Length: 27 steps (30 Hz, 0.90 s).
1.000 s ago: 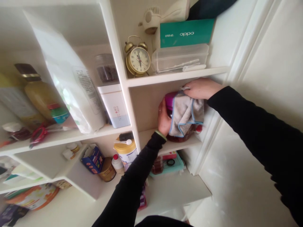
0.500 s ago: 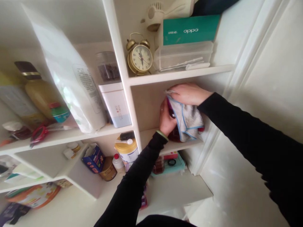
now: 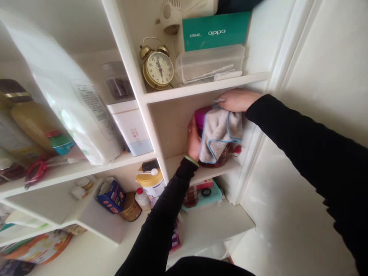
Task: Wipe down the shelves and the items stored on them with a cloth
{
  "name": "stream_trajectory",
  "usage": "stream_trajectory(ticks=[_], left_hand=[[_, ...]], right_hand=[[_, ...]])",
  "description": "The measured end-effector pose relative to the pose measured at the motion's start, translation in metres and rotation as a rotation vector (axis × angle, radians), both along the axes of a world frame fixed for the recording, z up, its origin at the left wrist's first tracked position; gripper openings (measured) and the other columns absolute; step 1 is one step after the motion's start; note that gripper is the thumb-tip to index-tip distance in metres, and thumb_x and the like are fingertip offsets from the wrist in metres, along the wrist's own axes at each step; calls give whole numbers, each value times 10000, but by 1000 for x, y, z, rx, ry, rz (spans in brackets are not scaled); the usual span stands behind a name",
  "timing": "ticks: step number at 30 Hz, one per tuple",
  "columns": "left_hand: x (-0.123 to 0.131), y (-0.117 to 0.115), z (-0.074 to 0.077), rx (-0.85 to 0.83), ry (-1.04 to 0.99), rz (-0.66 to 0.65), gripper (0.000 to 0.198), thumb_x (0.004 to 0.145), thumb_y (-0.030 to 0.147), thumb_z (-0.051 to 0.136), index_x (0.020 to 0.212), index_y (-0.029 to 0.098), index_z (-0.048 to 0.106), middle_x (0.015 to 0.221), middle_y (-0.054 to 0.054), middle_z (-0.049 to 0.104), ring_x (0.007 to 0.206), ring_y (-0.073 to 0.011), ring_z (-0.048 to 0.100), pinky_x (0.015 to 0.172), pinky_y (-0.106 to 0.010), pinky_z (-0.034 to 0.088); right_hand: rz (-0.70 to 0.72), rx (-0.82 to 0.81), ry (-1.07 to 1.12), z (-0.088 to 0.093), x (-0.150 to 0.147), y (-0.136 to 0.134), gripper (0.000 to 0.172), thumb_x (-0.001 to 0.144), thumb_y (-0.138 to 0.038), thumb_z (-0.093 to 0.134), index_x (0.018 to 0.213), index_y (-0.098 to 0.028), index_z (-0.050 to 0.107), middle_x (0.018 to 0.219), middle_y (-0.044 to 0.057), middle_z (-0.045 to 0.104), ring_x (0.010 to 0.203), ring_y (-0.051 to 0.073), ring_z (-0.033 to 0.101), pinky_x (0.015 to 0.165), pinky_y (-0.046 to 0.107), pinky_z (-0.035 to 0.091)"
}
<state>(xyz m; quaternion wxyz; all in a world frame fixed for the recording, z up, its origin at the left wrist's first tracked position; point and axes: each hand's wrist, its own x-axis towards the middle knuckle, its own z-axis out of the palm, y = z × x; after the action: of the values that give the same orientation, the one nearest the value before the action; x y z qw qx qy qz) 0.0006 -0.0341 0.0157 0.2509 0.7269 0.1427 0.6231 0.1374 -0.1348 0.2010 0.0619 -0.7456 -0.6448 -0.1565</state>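
Clearly legible on the upper shelf is "oppo", in white letters on a flat green cardboard box (image 3: pixel 216 32); the smaller print to its left ends in what looks like "4G". Beside it, a round gold twin-bell alarm clock (image 3: pixel 158 69) shows black numerals on a cream dial. Further left, a tall white plastic bag (image 3: pixel 61 96) bears a panel of fine print too blurred to read, and the characters on a white rectangular box (image 3: pixel 130 126) are likewise too small.

One shelf below the clock stands a rounded, see-through jar with a purple lid (image 3: pixel 200 118), largely hidden behind a grey cloth with blue edging (image 3: pixel 220 132). The left hand (image 3: pixel 194 138) is curled round the jar's left side, some fingers out of sight. The right hand (image 3: pixel 240 100) is bunched on the cloth's top edge, over the lid; its fingertips are hard to make out. Just right of the jar, a small red cap (image 3: pixel 237 150) shows, whatever it belongs to unclear. The white fan-like object (image 3: pixel 171 16) above is cut off by the top edge.
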Motion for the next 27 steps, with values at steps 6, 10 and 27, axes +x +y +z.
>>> stream_trajectory(ticks=[6, 10, 27], left_hand=[[0, -3, 2, 18, 9, 5, 1101, 795, 829, 774, 1703, 368, 354, 1632, -72, 542, 1639, -382, 371, 1387, -490, 364], [1, 1, 2, 8, -8, -23, 1113, 788, 855, 769, 1683, 317, 382, 1658, -110, 500, 1583, -352, 464, 1354, -498, 406], [-21, 15, 0, -65, -50, -7, 1112, 852, 963, 554, 1733, 349, 269, 1729, -135, 390, 1609, -316, 447, 1312, -495, 433]], right_hand=[[-100, 234, 10, -34, 7, -21, 520, 1090, -278, 274, 1384, -84, 656, 1333, 257, 749, 1224, 372, 712, 995, 424, 483], [-154, 360, 132, -60, 1, -33, 532, 1061, -296, 284, 1444, -92, 591, 1255, 260, 762, 1167, 407, 727, 964, 468, 517], [236, 614, 340, -150, -29, -90, 537, 1096, -385, 265, 1563, -364, 530, 1645, 80, 575, 1547, 254, 535, 1251, 497, 492]])
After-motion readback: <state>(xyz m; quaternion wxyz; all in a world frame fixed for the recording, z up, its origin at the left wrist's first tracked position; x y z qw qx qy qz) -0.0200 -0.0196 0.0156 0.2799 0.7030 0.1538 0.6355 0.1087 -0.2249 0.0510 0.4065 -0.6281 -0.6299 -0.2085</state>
